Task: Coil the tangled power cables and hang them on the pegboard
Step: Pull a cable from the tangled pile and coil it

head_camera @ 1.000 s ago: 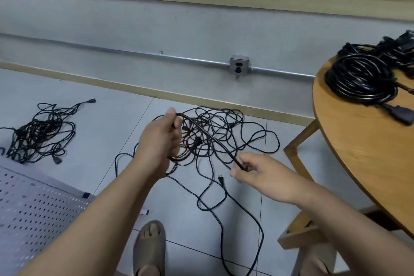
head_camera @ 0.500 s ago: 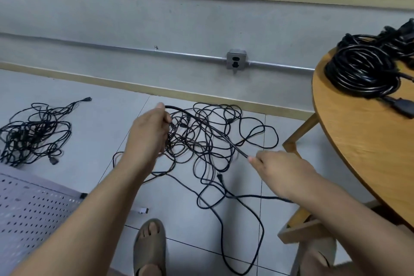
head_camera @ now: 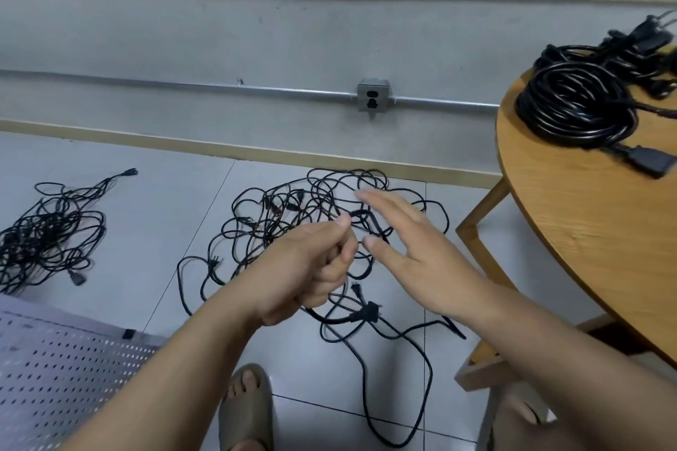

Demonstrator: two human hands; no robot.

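Observation:
A tangled pile of black power cables lies on the tiled floor in front of me. My left hand hovers over the pile with its fingers curled round one black cable, which leaves the bottom of the fist and runs to a plug on the floor. Just to its right, my right hand is blurred with fingers stretched out; a cable end shows between its thumb and forefinger, not gripped. A white pegboard lies at the lower left.
A second cable tangle lies on the floor to the left. Coiled black cables rest on a round wooden table at right. A wall outlet sits on a metal conduit. My sandalled foot is below the hands.
My right hand has let go of the stretched cable and swung left toward my left hand with fingers spread. My left hand has moved right, still gripping cable.

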